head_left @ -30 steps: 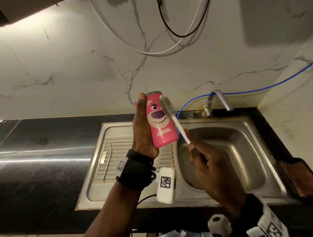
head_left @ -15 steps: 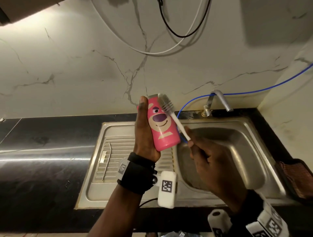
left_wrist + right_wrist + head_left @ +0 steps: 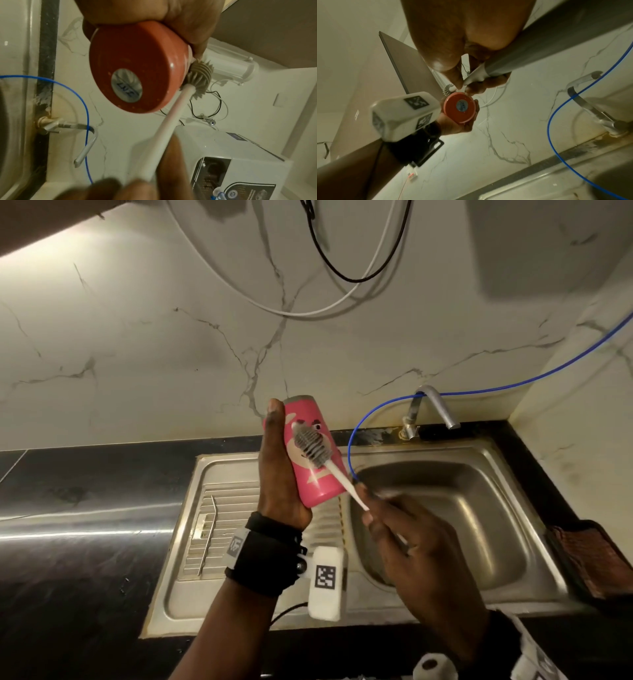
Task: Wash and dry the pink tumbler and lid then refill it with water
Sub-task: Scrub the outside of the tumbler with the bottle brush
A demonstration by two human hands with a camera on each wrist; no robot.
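My left hand (image 3: 277, 474) grips the pink tumbler (image 3: 317, 484), which carries a cartoon bear face and is held tilted above the sink's draining board. Its round base (image 3: 135, 75) with a silver sticker faces the left wrist camera, also seen as the base (image 3: 459, 106) in the right wrist view. My right hand (image 3: 407, 546) holds the white handle of a bottle brush (image 3: 337, 474). The grey bristle head (image 3: 312, 445) lies against the tumbler's side, over the bear's face. No lid shows in any view.
The steel sink (image 3: 445, 508) lies below, with a draining board (image 3: 219, 508) on the left holding a bent metal straw (image 3: 209, 532). A tap (image 3: 431, 412) and a blue hose (image 3: 352, 446) stand behind. A brown pad in a dark tray (image 3: 592, 556) sits at the right on the black counter.
The brush head has slid from the tumbler's upper right edge down onto the bear's face. Both hands and the tumbler have stayed over the sink.
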